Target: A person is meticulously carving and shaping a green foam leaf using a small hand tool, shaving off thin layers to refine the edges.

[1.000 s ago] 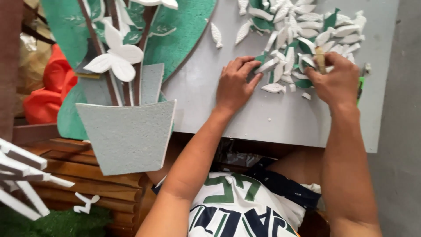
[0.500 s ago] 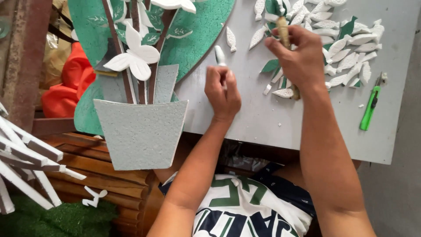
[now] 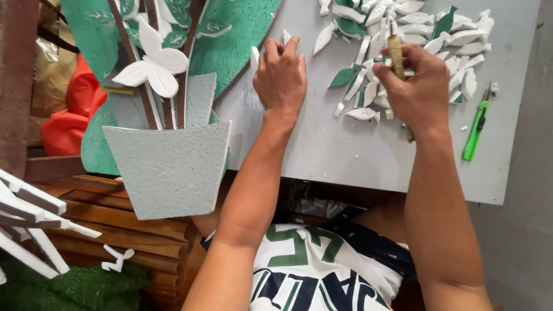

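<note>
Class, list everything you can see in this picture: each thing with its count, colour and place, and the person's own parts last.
Board: one, grey, under both hands.
Foam leaf cut-outs: many, white and green, heaped top right.
Utility knife: one, green, right edge of board.
Foam flower-pot piece: one, pale grey-green pot, brown stems, white flower, left.
White leaf: one, in left hand.
Stick tool: one, tan, in right hand.
Left hand: holds white leaf.
Right hand: grips stick tool.
</note>
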